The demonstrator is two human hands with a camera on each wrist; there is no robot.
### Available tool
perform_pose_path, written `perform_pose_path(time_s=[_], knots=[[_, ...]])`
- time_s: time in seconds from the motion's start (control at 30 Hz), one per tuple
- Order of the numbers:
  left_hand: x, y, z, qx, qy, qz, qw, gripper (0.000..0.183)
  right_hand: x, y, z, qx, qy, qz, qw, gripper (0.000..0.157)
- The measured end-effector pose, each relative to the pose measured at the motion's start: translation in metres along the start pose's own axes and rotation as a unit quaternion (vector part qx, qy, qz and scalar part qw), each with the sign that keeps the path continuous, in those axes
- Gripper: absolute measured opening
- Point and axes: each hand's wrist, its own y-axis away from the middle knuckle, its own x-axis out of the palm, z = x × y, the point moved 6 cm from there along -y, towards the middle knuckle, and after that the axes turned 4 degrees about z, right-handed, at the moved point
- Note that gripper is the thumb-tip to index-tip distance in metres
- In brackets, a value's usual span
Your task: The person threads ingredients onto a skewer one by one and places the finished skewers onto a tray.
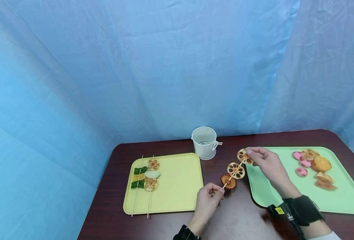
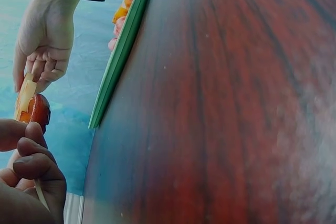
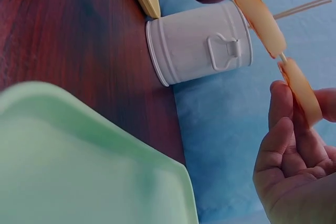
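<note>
My left hand point(image 1: 206, 203) grips the lower end of a wooden skewer point(image 1: 224, 187) held slanting between the two trays. A brown mushroom cap point(image 1: 232, 184) sits lowest on the stick, with a lotus root slice point(image 1: 236, 170) above it. At the upper end, the thumb and fingers of my right hand point(image 1: 268, 166) pinch a second lotus root slice point(image 3: 300, 92). In the right wrist view the stick runs from the middle slice up to this one. The left wrist view shows the mushroom cap point(image 2: 40, 111) just beyond my left fingertips.
Left, a yellow tray point(image 1: 180, 183) bears two loaded skewers with green, white and lotus pieces. Right, a green tray point(image 1: 273, 196) holds pink rounds point(image 1: 301, 172), a lotus slice, an orange-yellow piece point(image 1: 321, 164) and tan wedges point(image 1: 324, 185). A white bucket point(image 1: 205, 151) with sticks stands behind.
</note>
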Motion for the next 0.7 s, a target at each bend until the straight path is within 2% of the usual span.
perform_pose_path(time_s=[0.3, 0.7], knots=[[0.001, 0.0, -0.002, -0.003, -0.002, -0.012, 0.9999, 0.009, 0.009, 0.004, -0.001, 0.006, -0.013, 0.021, 1.0, 0.053], [-0.004, -0.001, 0.0, 0.001, -0.006, -0.022, 0.9997, 0.009, 0.016, 0.009, -0.003, 0.012, -0.016, 0.022, 1.0, 0.052]])
